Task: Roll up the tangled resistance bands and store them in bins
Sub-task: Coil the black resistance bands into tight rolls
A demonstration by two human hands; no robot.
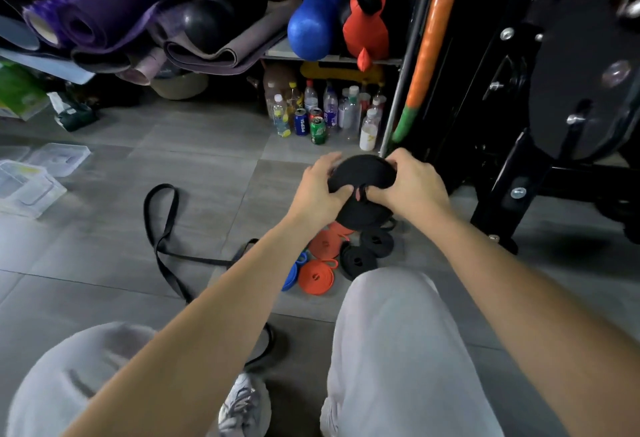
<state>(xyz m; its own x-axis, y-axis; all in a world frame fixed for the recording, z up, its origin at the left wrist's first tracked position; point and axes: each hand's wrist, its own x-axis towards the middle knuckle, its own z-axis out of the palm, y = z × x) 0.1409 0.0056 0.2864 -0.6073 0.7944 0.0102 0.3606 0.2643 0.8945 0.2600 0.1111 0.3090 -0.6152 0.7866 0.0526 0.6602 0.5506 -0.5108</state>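
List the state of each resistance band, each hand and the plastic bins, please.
black band in hands: rolled, held
loose black band: unrolled, on floor
orange rolls: coiled, on floor
black rolls: coiled, on floor
blue band: partly hidden
left hand: gripping
right hand: gripping
plastic bins: no bands visible inside

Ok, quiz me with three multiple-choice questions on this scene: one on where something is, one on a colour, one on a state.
1. Where are the clear bins?
A. floor, far left
B. on the shelf
C. on the person's lap

2. What colour is the roll in the hands?
A. orange
B. blue
C. black

3. What state is the long black band on the floor in?
A. rolled
B. unrolled
C. binned

Answers: 1 A, they sit on the tiles at left. 2 C, left hand and right hand grip a black coil. 3 B, it trails loose across the floor.
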